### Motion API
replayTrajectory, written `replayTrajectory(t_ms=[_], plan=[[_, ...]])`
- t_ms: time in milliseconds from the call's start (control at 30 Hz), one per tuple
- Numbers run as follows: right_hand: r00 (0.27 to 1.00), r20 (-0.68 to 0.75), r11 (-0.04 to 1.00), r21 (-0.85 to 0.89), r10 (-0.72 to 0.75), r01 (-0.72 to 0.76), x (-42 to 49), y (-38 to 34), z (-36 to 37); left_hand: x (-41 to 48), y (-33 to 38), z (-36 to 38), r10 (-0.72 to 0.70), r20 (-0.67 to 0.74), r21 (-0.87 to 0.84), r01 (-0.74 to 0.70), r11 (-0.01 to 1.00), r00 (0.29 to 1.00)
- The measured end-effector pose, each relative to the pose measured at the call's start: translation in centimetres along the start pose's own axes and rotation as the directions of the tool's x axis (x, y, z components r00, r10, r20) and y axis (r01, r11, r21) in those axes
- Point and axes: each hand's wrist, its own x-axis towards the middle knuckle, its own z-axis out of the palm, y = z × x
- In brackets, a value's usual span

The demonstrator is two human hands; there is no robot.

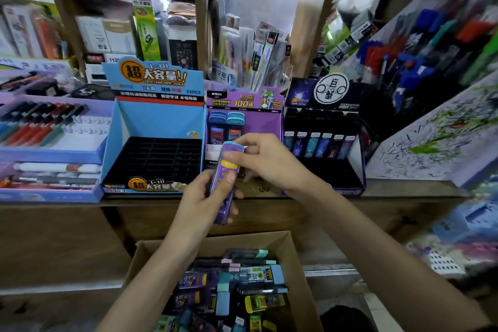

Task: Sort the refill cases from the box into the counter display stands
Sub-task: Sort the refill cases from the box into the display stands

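The left hand (pixel 200 205) has its fingers curled round the lower part of a purple refill case (pixel 228 166), with the thumb on the front. The right hand (pixel 266 162) pinches the top end of the same case with its fingertips. The case stands almost upright and leans a little. It is up in the air over the front edge of the desk (pixel 404 190), right in front of the purple stand (pixel 269 121).

Three stands sit side by side near the front edge of the desk. The blue stand (pixel 159 121) is on the left and its black slots have no cases in them. The purple stand is in the middle, with two cases (pixel 226 127) at its back left. The black stand (pixel 326 94) is on the right and holds a row of cases (pixel 318 143).

The cardboard box (pixel 172 246) is below the front edge of the desk, under the arms. Lots of refill cases (pixel 242 286) lie jumbled in it: purple, teal, yellow and black.

Trays of pens (pixel 54 140) sit at the left end of the desk.
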Motion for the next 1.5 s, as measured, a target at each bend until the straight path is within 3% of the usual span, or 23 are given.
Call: replayTrajectory(t_ms=[100, 233, 333, 433, 600, 733, 867, 933, 1000, 1067, 1167, 1300, 1433, 1500], plan=[[0.998, -0.057, 1.000, -0.003, 0.029, -0.029, 0.6, 0.3, -2.5, 0.2, -0.2, -0.1, -0.020, -0.001, 0.013, 0.020, 1.000, 1.000], [0.943, -0.324, 0.994, 0.050, -0.074, 0.095, 2.3, -0.2, -6.7, 0.5, -0.3, -0.8, 0.024, -0.092, 0.038, -0.020, 0.999, 0.995], [0.885, -0.410, 0.973, -0.157, -0.218, 0.167, 4.0, 0.1, -8.4, 0.9, -0.4, -1.6, 0.102, -0.122, 0.181, -0.079, 0.980, 0.987], [0.875, -0.398, 0.945, -0.280, -0.275, 0.169, 5.7, 1.5, -7.6, 1.9, 0.6, -2.0, 0.178, -0.112, 0.189, -0.155, 0.970, 0.978], [0.894, -0.228, 0.823, -0.522, -0.386, 0.223, 6.8, 3.5, -5.9, 5.6, 3.0, -2.6, 0.235, -0.065, 0.245, -0.212, 0.946, 0.970], [0.929, -0.189, 0.797, -0.584, -0.318, 0.154, 6.8, 4.4, -5.3, 8.7, 4.4, -2.7, 0.275, -0.025, 0.293, -0.256, 0.921, 0.961], [0.949, -0.188, 0.733, -0.678, -0.254, 0.062, 6.6, 3.9, -4.9, 11.0, 4.7, -2.4, 0.351, 0.060, 0.550, -0.324, 0.770, 0.935], [0.907, -0.215, 0.667, -0.740, -0.363, 0.091, 5.5, 3.6, -4.6, 11.7, 4.5, -2.3, 0.371, 0.101, 0.626, -0.349, 0.697, 0.923], [0.803, -0.189, 0.525, -0.833, -0.566, 0.174, 3.7, 4.0, -3.6, 12.0, 4.1, -2.3, 0.379, 0.118, 0.674, -0.354, 0.649, 0.918], [0.792, -0.088, 0.422, -0.878, -0.604, 0.224, 1.9, 5.2, -2.5, 12.2, 3.6, -2.1, 0.364, 0.118, 0.696, -0.338, 0.633, 0.924], [0.892, 0.011, 0.429, -0.874, -0.451, 0.228, 0.9, 7.2, -1.4, 12.3, 3.0, -1.6, 0.330, 0.124, 0.743, -0.308, 0.594, 0.936], [0.893, -0.017, 0.471, -0.854, -0.450, 0.221, 0.6, 8.2, -0.9, 11.8, 2.4, -1.2, 0.426, 0.184, 0.805, -0.385, 0.452, 0.886], [0.858, -0.065, 0.461, -0.862, -0.510, 0.209, 0.5, 8.7, -0.4, 11.6, 2.1, -0.7, 0.526, 0.359, 0.888, -0.455, 0.061, 0.771], [0.845, -0.072, 0.455, -0.865, -0.530, 0.211, 0.4, 8.9, -0.3, 11.5, 1.8, -0.8, 0.531, 0.350, 0.911, -0.412, -0.001, 0.772]])
